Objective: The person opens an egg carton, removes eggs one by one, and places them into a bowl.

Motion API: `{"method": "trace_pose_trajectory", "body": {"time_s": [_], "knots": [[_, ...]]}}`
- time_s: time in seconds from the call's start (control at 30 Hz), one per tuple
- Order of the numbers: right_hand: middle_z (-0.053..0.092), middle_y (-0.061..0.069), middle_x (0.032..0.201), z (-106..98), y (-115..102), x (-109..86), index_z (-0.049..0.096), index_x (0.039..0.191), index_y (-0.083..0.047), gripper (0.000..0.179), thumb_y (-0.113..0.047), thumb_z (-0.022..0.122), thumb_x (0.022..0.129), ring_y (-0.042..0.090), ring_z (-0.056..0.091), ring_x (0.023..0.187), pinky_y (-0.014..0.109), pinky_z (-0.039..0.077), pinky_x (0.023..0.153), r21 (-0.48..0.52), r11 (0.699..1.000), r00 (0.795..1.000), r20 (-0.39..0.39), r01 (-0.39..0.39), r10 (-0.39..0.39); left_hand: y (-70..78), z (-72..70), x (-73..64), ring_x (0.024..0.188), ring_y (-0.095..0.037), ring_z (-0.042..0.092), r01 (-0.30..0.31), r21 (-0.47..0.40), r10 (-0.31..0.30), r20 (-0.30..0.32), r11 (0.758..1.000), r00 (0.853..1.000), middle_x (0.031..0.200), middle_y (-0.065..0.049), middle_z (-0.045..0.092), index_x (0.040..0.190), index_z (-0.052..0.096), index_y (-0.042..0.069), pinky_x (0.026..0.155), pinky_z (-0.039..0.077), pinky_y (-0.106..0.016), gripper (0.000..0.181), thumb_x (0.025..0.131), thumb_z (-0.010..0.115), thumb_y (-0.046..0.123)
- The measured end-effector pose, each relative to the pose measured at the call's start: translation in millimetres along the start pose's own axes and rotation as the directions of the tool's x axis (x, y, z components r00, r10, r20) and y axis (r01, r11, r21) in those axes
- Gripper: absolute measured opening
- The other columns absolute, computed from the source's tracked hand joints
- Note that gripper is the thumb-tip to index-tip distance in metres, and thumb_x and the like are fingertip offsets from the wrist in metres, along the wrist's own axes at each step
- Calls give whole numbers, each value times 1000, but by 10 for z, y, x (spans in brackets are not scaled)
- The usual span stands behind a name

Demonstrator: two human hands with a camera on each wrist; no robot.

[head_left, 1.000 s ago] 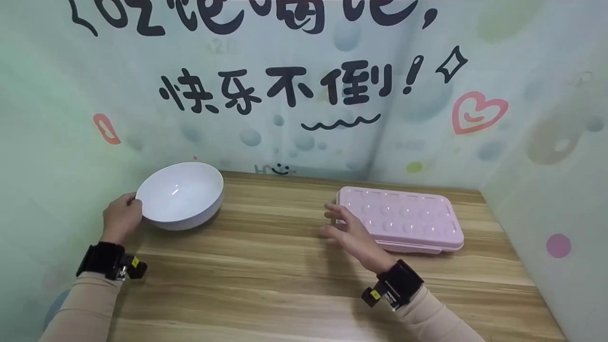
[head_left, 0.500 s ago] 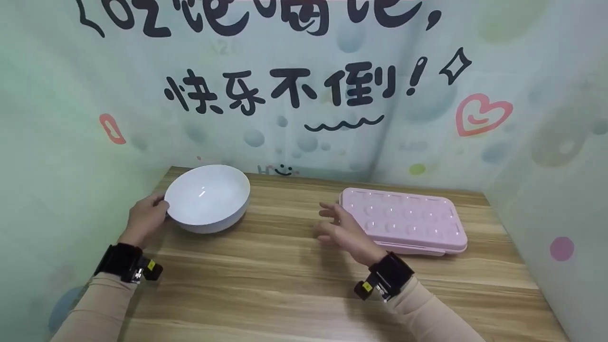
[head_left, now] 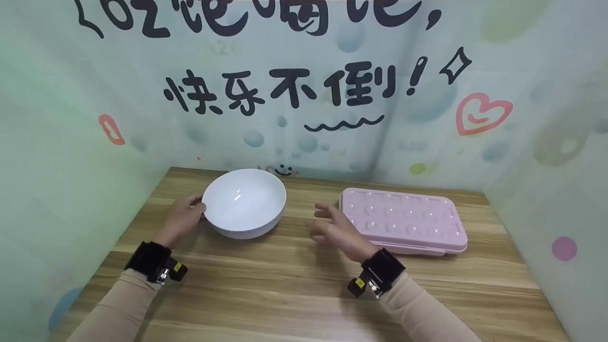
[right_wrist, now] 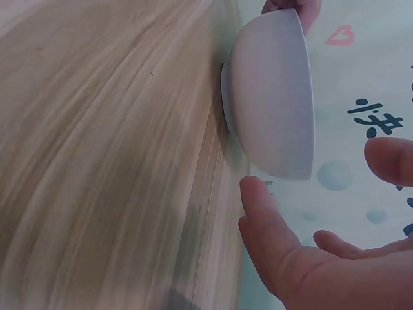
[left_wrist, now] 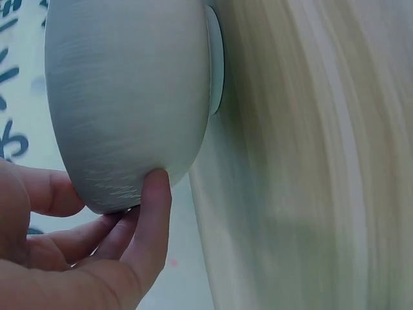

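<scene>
A large white bowl (head_left: 244, 202) stands upright in the middle left of the wooden table. My left hand (head_left: 183, 218) pinches its left rim, thumb at the lip and fingers against the outer wall, as the left wrist view shows on the bowl's side (left_wrist: 129, 97). The inside of the bowl shows nothing but its glossy white surface. My right hand (head_left: 339, 230) hovers between the bowl and a pink lidded box, fingers spread and loosely bent, holding nothing. In the right wrist view, its fingers (right_wrist: 258, 200) reach toward the bowl (right_wrist: 274, 97) with a gap between.
The pink box (head_left: 403, 216), its lid dotted with round bumps, lies at the right of the wooden table (head_left: 266, 294), partly behind my right hand. A printed cloth backdrop (head_left: 304, 142) rises along the table's back and sides.
My left hand has moved the bowl rightward from the left back corner toward the middle. My right hand has shifted slightly left. The pink box stays in place.
</scene>
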State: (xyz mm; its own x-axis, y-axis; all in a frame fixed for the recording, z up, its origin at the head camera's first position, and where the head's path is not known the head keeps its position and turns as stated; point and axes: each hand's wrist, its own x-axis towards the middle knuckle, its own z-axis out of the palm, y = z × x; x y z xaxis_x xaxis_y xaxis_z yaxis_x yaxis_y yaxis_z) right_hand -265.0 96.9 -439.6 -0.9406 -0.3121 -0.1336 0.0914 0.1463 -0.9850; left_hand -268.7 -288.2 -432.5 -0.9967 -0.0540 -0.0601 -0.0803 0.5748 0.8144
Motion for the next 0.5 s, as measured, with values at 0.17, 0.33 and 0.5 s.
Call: {"method": "trace_pose_trajectory", "body": {"time_s": [0.17,0.33,0.5], "knots": [[35,31,163,13,11,7,31,163,2,78,-19,68,97,47,57,134,46,56,104,-3,1000,1000,15,-15,15,119,161,5,143,-44,48,-20,11,20,20,1000,1000,155,-30,48,157,41,-7,119,41,-54,58,106,44,20],[28,31,167,18,22,2,23,165,2,85,-23,69,98,50,50,141,52,51,111,29,999,999,24,-29,28,235,313,-6,140,-42,52,-48,-21,48,37,999,998,153,-29,52,156,44,-6,116,45,-51,57,105,46,17],[28,30,166,14,45,-31,17,166,1,92,-21,73,97,48,50,142,55,48,113,48,999,999,31,-24,23,335,441,-44,137,-40,55,-99,-36,100,49,994,994,149,-28,56,153,50,-4,113,48,-49,52,104,48,14]]}}
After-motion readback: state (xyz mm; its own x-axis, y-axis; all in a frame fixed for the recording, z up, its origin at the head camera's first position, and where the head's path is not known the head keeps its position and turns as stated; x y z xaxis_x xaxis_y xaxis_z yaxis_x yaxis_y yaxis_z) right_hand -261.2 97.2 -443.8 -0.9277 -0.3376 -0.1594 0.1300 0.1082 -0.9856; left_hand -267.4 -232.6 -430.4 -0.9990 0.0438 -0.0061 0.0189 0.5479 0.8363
